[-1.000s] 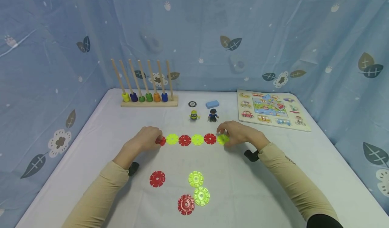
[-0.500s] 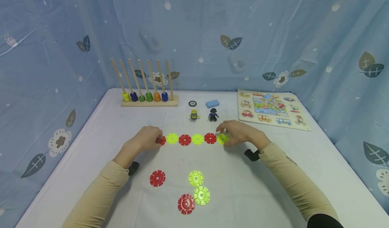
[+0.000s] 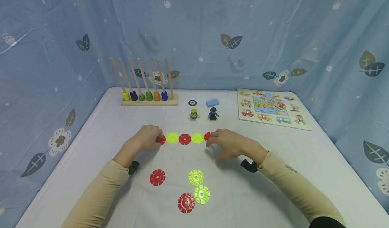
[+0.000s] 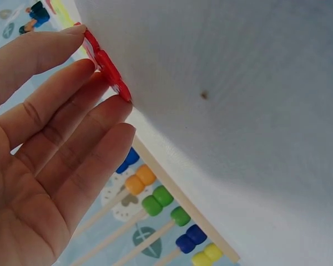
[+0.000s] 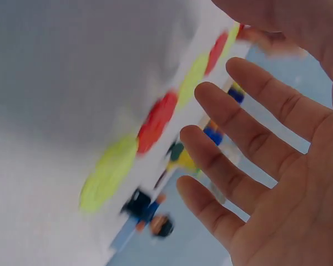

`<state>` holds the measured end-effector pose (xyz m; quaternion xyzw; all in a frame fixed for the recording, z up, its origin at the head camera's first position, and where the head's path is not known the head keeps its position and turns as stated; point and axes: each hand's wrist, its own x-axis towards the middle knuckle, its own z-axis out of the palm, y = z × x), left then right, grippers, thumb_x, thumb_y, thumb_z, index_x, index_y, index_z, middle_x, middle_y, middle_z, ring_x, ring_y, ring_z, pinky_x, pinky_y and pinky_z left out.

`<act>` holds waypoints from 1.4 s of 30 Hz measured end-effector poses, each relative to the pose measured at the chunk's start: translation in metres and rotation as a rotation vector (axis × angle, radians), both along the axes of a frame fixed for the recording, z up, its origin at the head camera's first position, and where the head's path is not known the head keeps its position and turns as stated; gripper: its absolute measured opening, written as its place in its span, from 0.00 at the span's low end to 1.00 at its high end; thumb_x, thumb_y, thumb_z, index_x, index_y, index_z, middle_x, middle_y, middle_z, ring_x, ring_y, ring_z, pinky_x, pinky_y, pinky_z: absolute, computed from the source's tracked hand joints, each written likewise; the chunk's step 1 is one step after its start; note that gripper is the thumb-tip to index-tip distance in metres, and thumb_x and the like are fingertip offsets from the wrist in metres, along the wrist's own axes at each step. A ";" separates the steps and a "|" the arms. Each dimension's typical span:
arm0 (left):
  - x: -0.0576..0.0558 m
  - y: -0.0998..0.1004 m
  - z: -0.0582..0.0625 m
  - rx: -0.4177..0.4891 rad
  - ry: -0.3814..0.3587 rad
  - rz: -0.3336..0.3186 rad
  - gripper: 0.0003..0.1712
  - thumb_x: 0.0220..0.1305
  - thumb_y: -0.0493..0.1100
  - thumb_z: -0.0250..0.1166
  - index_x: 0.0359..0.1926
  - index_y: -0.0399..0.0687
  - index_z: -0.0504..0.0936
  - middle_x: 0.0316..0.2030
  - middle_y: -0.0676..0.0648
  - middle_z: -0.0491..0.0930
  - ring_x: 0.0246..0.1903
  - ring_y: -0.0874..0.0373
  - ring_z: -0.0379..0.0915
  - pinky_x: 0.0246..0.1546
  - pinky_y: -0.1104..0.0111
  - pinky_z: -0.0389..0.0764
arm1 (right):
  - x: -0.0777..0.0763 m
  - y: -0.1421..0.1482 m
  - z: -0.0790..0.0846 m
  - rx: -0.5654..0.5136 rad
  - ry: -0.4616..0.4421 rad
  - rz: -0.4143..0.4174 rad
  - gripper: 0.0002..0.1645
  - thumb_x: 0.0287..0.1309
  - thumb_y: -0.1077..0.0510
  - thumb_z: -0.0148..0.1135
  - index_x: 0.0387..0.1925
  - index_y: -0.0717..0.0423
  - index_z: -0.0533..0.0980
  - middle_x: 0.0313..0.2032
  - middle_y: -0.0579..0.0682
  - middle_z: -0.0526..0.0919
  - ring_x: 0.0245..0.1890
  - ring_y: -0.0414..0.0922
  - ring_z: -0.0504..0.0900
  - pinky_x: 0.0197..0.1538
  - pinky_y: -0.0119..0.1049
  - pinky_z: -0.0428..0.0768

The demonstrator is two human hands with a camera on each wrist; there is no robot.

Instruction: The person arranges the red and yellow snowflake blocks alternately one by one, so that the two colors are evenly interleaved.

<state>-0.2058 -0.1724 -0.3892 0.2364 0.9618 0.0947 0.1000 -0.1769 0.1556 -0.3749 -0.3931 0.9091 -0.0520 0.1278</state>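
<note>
A row of red and yellow-green notched interlocking discs runs edge to edge across the table in the head view. My left hand (image 3: 146,137) is at its left end, thumb and fingertips on opposite edges of the red disc (image 4: 104,62). My right hand (image 3: 233,143) is over the right end with fingers spread, holding nothing. It covers part of the right-hand red disc (image 5: 157,123) in the head view. The end yellow-green disc (image 5: 108,174), hidden there, shows in the right wrist view. Nearer lie a loose red disc (image 3: 157,177), another red disc (image 3: 186,203) and two yellow-green discs (image 3: 202,194).
Behind the row stand a yellow toy figure (image 3: 193,114) and a dark-capped toy figure (image 3: 213,114), with a blue block (image 3: 212,103) and a small black ring (image 3: 192,103) beyond. A wooden bead rack (image 3: 149,102) is back left, a picture puzzle board (image 3: 273,109) back right.
My right hand has left the end yellow-green disc and moved left and slightly nearer, its fingers spreading. The left hand stays on the red disc at the other end.
</note>
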 end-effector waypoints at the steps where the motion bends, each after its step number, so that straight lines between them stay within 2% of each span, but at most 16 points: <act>1: 0.000 0.000 0.000 0.001 -0.003 0.002 0.10 0.54 0.39 0.71 0.37 0.41 0.84 0.28 0.49 0.79 0.28 0.57 0.69 0.35 0.66 0.76 | 0.005 -0.003 0.000 0.005 0.000 0.022 0.29 0.45 0.47 0.74 0.52 0.44 0.78 0.52 0.43 0.79 0.53 0.44 0.75 0.59 0.45 0.74; 7: 0.000 0.000 0.000 0.005 -0.007 -0.005 0.09 0.54 0.39 0.71 0.37 0.41 0.83 0.27 0.49 0.79 0.27 0.57 0.68 0.34 0.66 0.76 | 0.032 -0.023 -0.005 0.023 0.033 0.214 0.28 0.46 0.42 0.72 0.51 0.40 0.78 0.48 0.39 0.80 0.49 0.39 0.76 0.58 0.38 0.75; 11: 0.000 0.000 0.000 0.010 -0.012 -0.007 0.10 0.54 0.39 0.71 0.37 0.41 0.83 0.27 0.49 0.79 0.27 0.57 0.68 0.34 0.66 0.76 | 0.046 -0.035 -0.006 0.022 0.057 0.335 0.27 0.48 0.41 0.70 0.52 0.38 0.77 0.48 0.37 0.80 0.50 0.38 0.75 0.57 0.37 0.74; 18: 0.001 -0.001 0.000 0.008 -0.008 -0.006 0.11 0.54 0.39 0.71 0.38 0.41 0.83 0.28 0.49 0.80 0.28 0.57 0.69 0.35 0.66 0.76 | 0.066 -0.055 -0.004 0.043 0.082 0.485 0.29 0.50 0.38 0.67 0.55 0.35 0.74 0.51 0.36 0.78 0.52 0.37 0.74 0.58 0.35 0.74; 23: 0.000 -0.001 0.000 0.008 -0.010 0.003 0.11 0.54 0.40 0.71 0.38 0.42 0.83 0.28 0.49 0.79 0.28 0.57 0.69 0.35 0.66 0.77 | 0.076 -0.070 -0.004 0.047 0.071 0.580 0.31 0.51 0.37 0.66 0.57 0.36 0.72 0.53 0.36 0.76 0.53 0.35 0.73 0.60 0.32 0.72; 29: 0.000 -0.001 -0.001 0.014 -0.015 0.018 0.11 0.54 0.40 0.71 0.38 0.41 0.83 0.28 0.49 0.79 0.29 0.56 0.69 0.36 0.66 0.77 | 0.082 -0.088 -0.006 0.082 0.046 0.651 0.33 0.49 0.38 0.67 0.58 0.34 0.71 0.54 0.35 0.74 0.51 0.32 0.71 0.58 0.27 0.70; 32: 0.000 -0.001 -0.002 0.015 -0.008 0.024 0.10 0.53 0.39 0.72 0.37 0.41 0.83 0.27 0.49 0.78 0.28 0.57 0.69 0.35 0.66 0.76 | 0.084 -0.095 -0.008 0.129 0.072 0.675 0.33 0.48 0.37 0.68 0.57 0.32 0.70 0.53 0.34 0.74 0.49 0.31 0.70 0.56 0.26 0.69; 37: 0.001 0.000 -0.001 0.014 -0.005 0.021 0.10 0.54 0.39 0.71 0.37 0.41 0.83 0.27 0.49 0.78 0.28 0.57 0.69 0.35 0.67 0.76 | 0.087 -0.105 -0.008 0.190 0.098 0.680 0.33 0.44 0.35 0.71 0.54 0.32 0.73 0.51 0.34 0.74 0.46 0.30 0.71 0.53 0.25 0.71; 42: 0.000 0.000 0.000 0.011 -0.021 0.024 0.10 0.54 0.40 0.71 0.38 0.42 0.83 0.28 0.49 0.79 0.28 0.57 0.69 0.36 0.66 0.77 | 0.088 -0.111 -0.007 0.225 0.075 0.690 0.29 0.47 0.36 0.70 0.51 0.35 0.75 0.50 0.35 0.74 0.42 0.30 0.70 0.50 0.22 0.71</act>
